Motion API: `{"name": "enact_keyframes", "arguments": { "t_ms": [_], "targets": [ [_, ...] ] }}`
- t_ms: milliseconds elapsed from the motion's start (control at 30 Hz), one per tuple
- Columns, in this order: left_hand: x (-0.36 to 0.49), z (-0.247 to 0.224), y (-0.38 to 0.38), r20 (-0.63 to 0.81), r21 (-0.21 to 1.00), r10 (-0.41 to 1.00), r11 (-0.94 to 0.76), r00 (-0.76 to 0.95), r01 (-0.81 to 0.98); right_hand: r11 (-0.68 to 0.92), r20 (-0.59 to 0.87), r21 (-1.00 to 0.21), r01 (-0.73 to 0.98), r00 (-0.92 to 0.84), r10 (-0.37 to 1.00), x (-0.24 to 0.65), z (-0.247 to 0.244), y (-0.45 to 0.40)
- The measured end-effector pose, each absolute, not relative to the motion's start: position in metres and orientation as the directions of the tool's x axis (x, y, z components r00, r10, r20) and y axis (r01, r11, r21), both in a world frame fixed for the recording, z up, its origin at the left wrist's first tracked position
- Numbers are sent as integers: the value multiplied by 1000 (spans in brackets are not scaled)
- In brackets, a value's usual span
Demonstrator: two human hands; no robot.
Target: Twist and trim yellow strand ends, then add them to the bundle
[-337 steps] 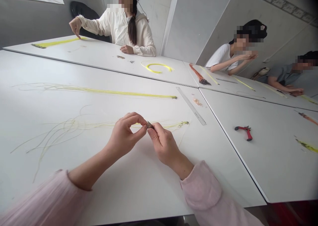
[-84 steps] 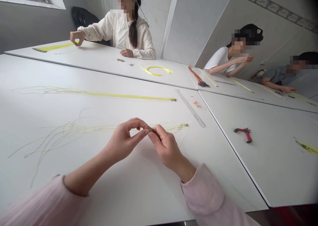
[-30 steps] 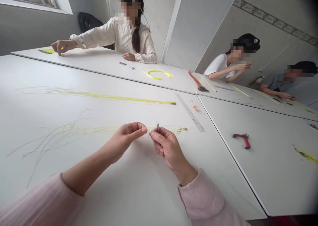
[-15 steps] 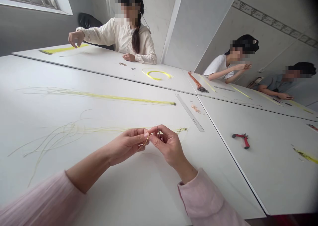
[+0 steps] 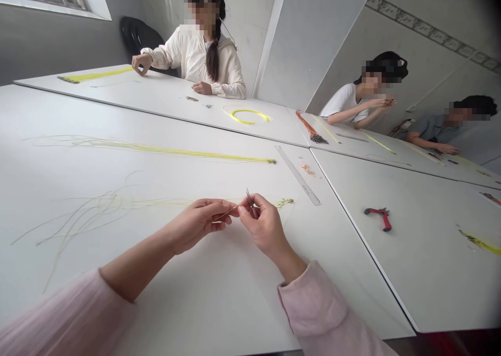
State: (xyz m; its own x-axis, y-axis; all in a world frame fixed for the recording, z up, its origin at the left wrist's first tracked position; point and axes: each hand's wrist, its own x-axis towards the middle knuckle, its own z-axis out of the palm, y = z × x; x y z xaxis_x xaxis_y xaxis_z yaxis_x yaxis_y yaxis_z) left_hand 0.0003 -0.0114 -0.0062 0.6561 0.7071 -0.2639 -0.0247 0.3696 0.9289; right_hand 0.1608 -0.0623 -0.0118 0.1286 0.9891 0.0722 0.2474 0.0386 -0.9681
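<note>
My right hand (image 5: 264,225) pinches a small, thin metal pin (image 5: 249,199), which stands up from its fingertips. My left hand (image 5: 198,225) is closed on a fine yellow strand (image 5: 225,215) that runs across to the right hand. Behind my hands lies a long bundle of pale yellow strands (image 5: 105,207), loose and splayed at its left end. Its dark, beaded end (image 5: 284,203) lies just past my right hand. Both hands are above the white table (image 5: 215,298), and I cannot tell whether they touch it.
A second yellow bundle (image 5: 164,151) and a steel ruler (image 5: 297,176) lie farther up the table. Red-handled pliers (image 5: 381,217) lie on the adjoining table. Several co-workers sit at the far tables, among more coloured bundles.
My hands have drawn slightly apart, with the fine strand stretched between them. The pin stands more upright in my right hand. The co-worker in the cream jacket has pulled a hand back along the far table.
</note>
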Motion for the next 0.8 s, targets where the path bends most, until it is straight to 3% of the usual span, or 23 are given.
{"name": "enact_keyframes", "arguments": {
  "t_ms": [200, 467, 667, 800],
  "targets": [
    [1, 2, -14, -201, 974, 820, 108, 536, 199, 24, 60, -969, 244, 141, 988, 161, -12, -62],
    [2, 2, -16, -187, 975, 832, 94, 523, 200, -21, -11, -991, 136, 73, 997, 166, -10, -61],
    [2, -2, -14, -132, 980, 848, 35, 513, 194, 24, 32, -975, 222, 32, 999, 164, -13, -61],
    [1, -2, -13, -164, 958, 852, 17, 497, 287, 30, 33, -968, 248, 8, 999, 163, -14, -63]
  ]
}}
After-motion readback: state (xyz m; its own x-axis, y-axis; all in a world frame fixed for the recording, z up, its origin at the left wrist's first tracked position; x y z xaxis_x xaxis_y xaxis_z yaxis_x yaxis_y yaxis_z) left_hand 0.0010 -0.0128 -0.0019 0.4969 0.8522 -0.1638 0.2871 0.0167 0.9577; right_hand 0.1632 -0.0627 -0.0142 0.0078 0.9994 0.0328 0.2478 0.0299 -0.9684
